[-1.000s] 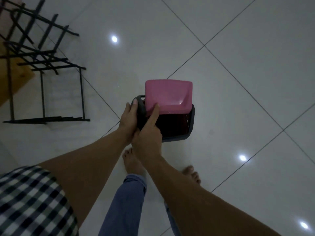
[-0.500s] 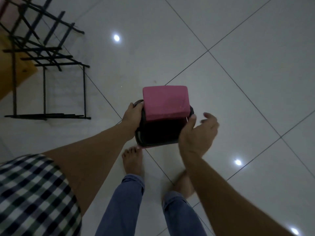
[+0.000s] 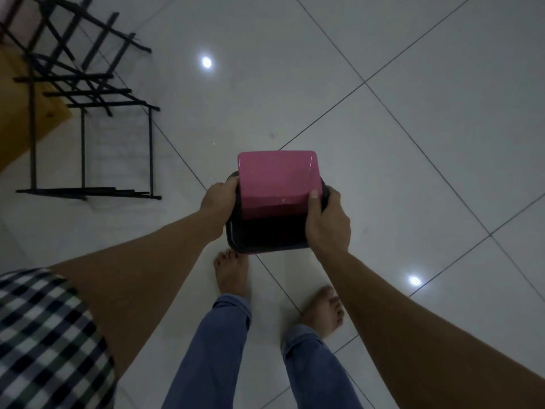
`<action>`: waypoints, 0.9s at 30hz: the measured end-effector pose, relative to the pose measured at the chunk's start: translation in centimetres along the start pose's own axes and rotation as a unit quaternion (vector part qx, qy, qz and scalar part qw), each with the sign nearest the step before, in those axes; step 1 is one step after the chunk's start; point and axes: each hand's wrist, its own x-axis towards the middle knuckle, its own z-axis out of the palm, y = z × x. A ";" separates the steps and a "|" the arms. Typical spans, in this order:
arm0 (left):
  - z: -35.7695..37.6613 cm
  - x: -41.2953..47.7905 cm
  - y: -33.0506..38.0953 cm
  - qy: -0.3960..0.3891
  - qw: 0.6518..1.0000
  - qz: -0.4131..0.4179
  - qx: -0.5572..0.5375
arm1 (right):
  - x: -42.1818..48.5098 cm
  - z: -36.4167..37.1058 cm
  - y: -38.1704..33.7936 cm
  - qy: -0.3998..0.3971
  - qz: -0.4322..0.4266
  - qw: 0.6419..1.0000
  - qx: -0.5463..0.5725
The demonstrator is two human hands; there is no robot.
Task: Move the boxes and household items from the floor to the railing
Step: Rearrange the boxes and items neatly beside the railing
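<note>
A small dark bin with a pink swing lid (image 3: 277, 178) is held above the white tiled floor, in front of my body. My left hand (image 3: 219, 199) grips its left rim, fingers curled round the dark edge. On the opposite side my right hand (image 3: 326, 222) grips the right rim, with the thumb lying on the pink lid. The lid is tilted and the dark inside of the bin shows below it.
A black metal railing (image 3: 85, 93) stands at the upper left beside a wooden stair edge (image 3: 17, 113). My bare feet (image 3: 231, 273) are on the glossy floor tiles (image 3: 413, 143) under the bin. Ceiling lights reflect in the tiles.
My right hand left the bin's left side, swung over to the right and took hold of the right rim. The bin has turned square to me and come closer.
</note>
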 end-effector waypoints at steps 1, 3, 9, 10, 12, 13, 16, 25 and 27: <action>-0.2 0.0 -0.1 0.008 1.000 0.012 0.004 | -0.4 0.1 0.3 0.002 -0.004 1.000 -0.008; -1.0 0.2 -0.3 -0.001 1.000 -0.003 -0.002 | -1.2 0.3 1.0 0.004 -0.015 1.000 -0.022; -0.7 -2.1 -0.4 -0.032 0.992 -0.066 0.099 | -1.4 1.0 1.5 0.009 -0.040 0.998 -0.040; -0.3 -2.3 -0.6 -0.017 0.989 -0.063 0.130 | -1.3 1.1 1.2 0.006 -0.029 0.999 -0.035; 0.4 -2.9 -0.8 -0.009 0.979 -0.048 0.199 | -1.0 1.3 0.5 0.005 0.011 1.000 -0.005; 0.8 -3.4 -1.1 -0.016 0.972 -0.042 0.229 | -0.8 1.3 0.2 0.006 0.035 0.999 0.015; 1.1 -4.3 -1.6 -0.004 0.965 -0.010 0.263 | -0.1 1.1 -0.6 -0.009 0.104 0.991 0.082; 0.5 -4.4 -1.1 -0.004 0.942 0.074 0.328 | 1.2 0.0 -0.3 -0.047 0.225 0.949 0.217; 0.7 -4.9 -1.3 0.043 0.928 0.090 0.360 | 1.0 -0.1 -0.1 -0.043 0.238 0.943 0.230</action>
